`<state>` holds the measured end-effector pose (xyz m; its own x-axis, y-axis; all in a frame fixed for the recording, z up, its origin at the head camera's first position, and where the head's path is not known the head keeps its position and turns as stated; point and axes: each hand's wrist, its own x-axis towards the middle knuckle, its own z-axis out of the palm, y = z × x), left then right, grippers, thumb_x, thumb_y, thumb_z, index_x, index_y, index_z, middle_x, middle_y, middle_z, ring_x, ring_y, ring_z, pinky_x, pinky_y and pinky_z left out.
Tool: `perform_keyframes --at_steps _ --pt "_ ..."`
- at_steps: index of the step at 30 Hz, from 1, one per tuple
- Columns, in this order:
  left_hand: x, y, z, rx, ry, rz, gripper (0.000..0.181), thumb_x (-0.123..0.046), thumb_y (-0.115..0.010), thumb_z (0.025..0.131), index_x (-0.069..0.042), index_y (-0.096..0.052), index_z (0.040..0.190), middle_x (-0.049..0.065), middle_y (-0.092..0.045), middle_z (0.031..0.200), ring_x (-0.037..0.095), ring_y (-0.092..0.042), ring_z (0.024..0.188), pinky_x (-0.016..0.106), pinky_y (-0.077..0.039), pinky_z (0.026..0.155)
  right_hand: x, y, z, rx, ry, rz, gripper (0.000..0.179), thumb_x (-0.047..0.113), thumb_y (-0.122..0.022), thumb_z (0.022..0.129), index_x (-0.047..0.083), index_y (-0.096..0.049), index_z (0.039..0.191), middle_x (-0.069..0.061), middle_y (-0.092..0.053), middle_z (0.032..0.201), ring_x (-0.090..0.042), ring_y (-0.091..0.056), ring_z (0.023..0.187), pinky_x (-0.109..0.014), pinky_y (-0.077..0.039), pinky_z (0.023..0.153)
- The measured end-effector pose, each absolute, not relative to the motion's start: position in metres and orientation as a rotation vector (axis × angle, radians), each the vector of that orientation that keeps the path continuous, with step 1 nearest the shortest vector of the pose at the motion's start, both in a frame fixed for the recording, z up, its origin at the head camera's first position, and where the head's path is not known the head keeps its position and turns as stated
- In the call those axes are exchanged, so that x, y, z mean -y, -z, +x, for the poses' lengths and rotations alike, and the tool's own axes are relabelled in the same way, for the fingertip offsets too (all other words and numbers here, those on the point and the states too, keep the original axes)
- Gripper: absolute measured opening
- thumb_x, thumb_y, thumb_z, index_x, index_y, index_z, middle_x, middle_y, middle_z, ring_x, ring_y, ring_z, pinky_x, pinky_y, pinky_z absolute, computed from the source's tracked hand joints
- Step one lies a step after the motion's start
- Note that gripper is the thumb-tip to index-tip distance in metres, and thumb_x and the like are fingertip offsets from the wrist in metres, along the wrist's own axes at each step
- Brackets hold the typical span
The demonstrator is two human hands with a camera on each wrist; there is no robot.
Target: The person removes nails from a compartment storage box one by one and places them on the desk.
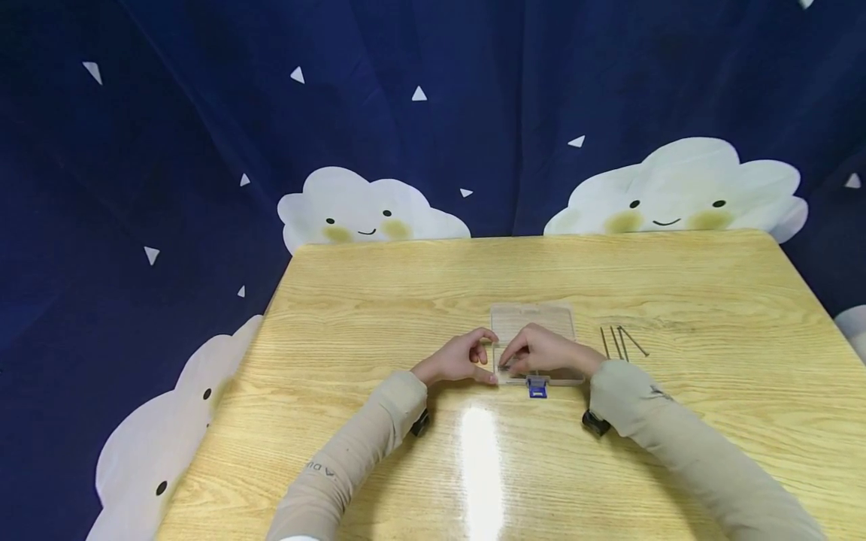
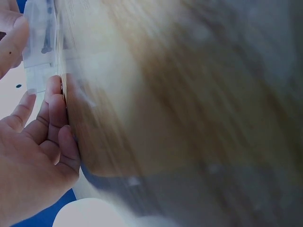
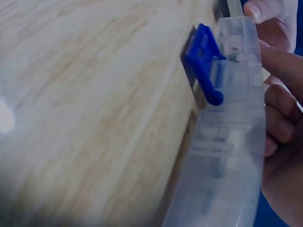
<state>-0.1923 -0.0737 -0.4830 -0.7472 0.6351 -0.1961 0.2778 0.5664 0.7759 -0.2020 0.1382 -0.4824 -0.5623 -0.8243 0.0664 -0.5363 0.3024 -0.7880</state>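
A clear plastic box lies on the table with its clear lid folded back and its blue latch hanging at the front. My left hand grips the box's left end, thumb at the front corner and forefinger at the back. My right hand reaches into the left part of the box, fingertips together on a small dark nail, mostly hidden by the fingers. Through the box wall in the left wrist view, a dark nail with a head shows. The right wrist view shows the blue latch swung down.
Several long thin nails lie to the right of the box, near my right sleeve. The wooden table ends at the back against a dark blue curtain with white clouds.
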Motion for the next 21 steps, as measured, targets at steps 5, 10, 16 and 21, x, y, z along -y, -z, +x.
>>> perform_keyframes --at_steps 5,10,16,21 --pt "0.0742 0.4822 -0.1922 -2.341 -1.051 0.729 0.06 -0.018 -0.079 0.072 -0.009 -0.046 0.122 0.006 -0.055 0.081 0.009 -0.042 0.069 0.02 -0.035 0.063 -0.1352 0.4834 -0.2003 -2.241 1.113 -1.204 0.016 0.004 -0.072 0.076 0.004 -0.072 0.092 0.013 -0.039 0.046 0.001 -0.028 0.042 -0.018 -0.029 0.045" --pt "0.0742 0.4826 -0.192 -2.337 -1.055 0.728 0.06 -0.018 -0.079 0.072 -0.01 -0.046 0.122 0.007 -0.055 0.082 0.01 -0.042 0.069 0.021 -0.035 0.063 -0.1349 0.4842 -0.1988 -2.269 1.101 -1.209 0.017 0.002 -0.071 0.076 0.004 -0.072 0.093 0.013 -0.036 0.045 0.001 -0.025 0.041 -0.018 -0.027 0.044" --pt "0.0743 0.4832 -0.1918 -2.33 -1.063 0.719 0.06 -0.019 -0.079 0.072 -0.01 -0.046 0.122 0.006 -0.055 0.081 0.01 -0.042 0.068 0.021 -0.035 0.063 -0.1341 0.4831 -0.1983 -2.286 1.039 -1.277 0.019 0.0 -0.069 0.077 0.002 -0.071 0.096 0.005 -0.055 0.052 0.001 -0.027 0.043 -0.017 -0.029 0.044" --pt "0.0741 0.4839 -0.1926 -2.32 -1.084 0.716 0.062 -0.019 -0.079 0.071 -0.009 -0.046 0.123 0.008 -0.055 0.082 0.011 -0.042 0.068 0.021 -0.034 0.063 -0.1334 0.4828 -0.1982 -2.309 0.962 -1.335 0.018 0.0 -0.067 0.078 0.003 -0.072 0.095 0.0 -0.068 0.072 0.002 -0.031 0.046 -0.017 -0.032 0.047"
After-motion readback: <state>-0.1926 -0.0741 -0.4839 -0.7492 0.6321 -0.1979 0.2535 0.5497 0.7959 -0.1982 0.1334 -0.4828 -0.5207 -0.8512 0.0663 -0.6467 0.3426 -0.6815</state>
